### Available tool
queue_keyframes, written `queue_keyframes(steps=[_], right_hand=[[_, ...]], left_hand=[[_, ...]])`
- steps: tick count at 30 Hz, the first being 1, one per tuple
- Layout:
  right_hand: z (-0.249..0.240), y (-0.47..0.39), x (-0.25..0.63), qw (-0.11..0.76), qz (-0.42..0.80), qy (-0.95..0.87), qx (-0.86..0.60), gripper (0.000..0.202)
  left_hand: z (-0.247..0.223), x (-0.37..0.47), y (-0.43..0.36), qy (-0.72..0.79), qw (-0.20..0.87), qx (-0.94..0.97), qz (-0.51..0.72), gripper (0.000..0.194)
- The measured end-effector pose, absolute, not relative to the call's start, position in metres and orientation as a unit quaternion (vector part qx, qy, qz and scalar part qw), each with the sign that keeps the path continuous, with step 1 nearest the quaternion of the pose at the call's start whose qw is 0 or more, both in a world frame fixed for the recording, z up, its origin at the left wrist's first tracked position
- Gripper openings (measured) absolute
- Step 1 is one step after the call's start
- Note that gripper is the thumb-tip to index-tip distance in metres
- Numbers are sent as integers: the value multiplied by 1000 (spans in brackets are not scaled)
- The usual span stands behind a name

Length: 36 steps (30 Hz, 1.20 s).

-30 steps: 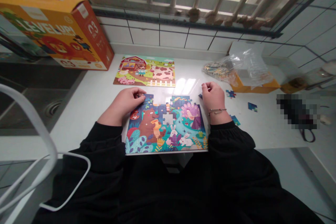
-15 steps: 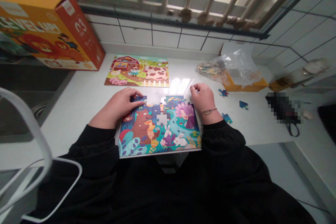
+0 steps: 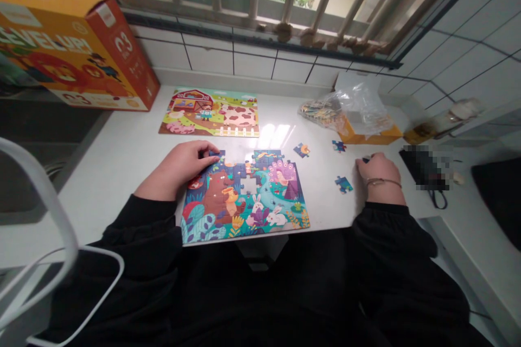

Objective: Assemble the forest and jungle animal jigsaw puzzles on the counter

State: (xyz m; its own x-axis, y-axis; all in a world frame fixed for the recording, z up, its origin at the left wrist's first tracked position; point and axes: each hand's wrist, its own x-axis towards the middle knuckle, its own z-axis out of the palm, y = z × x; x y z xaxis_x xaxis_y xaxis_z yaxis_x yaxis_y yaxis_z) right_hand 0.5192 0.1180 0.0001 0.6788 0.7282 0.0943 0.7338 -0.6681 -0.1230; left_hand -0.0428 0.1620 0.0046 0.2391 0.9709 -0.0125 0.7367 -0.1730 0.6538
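The left hand [image 3: 185,169] rests on the far left corner of the jigsaw [image 3: 244,205], its grip partly open, thumb and forefinger parted. Rightward and nearer from that grip spreads the scene: brown bear, white rabbits, purple peacock, one hole mid-picture, the far edge ragged. The right hand's [image 3: 380,172] grip curls inward; what it holds, I cannot tell. Loose pieces [image 3: 344,184] lie left of it.

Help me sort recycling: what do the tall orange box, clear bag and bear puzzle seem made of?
Tall orange box: probably cardboard, smoothly printed; flat panels, folded edges.
Clear bag: likely glossy plastic film; transparent, crinkled, bright highlights.
Bear puzzle: card or wood, unclear which; smooth print, cut seams.
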Motion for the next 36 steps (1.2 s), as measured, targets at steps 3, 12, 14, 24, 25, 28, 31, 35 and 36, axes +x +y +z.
queue_keyframes(steps=[3, 12, 14, 24, 25, 28, 31, 35, 36], right_hand=[[-1, 117, 535, 80, -6, -429, -900, 48], [13, 124, 534, 115, 19, -462, -879, 38], [18, 123, 527, 133, 32, -477, -868, 25], [17, 128, 455, 394, 309, -538, -678, 46], [16, 128, 444, 391, 331, -547, -662, 49], [15, 131, 408, 392, 393, -555, -620, 51], [17, 136, 373, 404, 454, -545, -578, 49], [18, 149, 335, 393, 494, -558, -538, 35], [18, 152, 329, 384, 491, -567, -539, 30]], left_hand=[[4, -43, 163, 580, 280, 736, 208, 36], [7, -41, 158, 582, 297, 724, 220, 38], [8, -40, 157, 582, 299, 724, 218, 38], [6, -40, 159, 582, 296, 725, 219, 38], [6, -40, 159, 582, 297, 724, 220, 39], [6, -39, 158, 582, 299, 723, 223, 39], [7, -39, 158, 581, 296, 726, 218, 37], [6, -40, 159, 581, 294, 727, 216, 38], [6, -40, 160, 581, 294, 727, 217, 38]])
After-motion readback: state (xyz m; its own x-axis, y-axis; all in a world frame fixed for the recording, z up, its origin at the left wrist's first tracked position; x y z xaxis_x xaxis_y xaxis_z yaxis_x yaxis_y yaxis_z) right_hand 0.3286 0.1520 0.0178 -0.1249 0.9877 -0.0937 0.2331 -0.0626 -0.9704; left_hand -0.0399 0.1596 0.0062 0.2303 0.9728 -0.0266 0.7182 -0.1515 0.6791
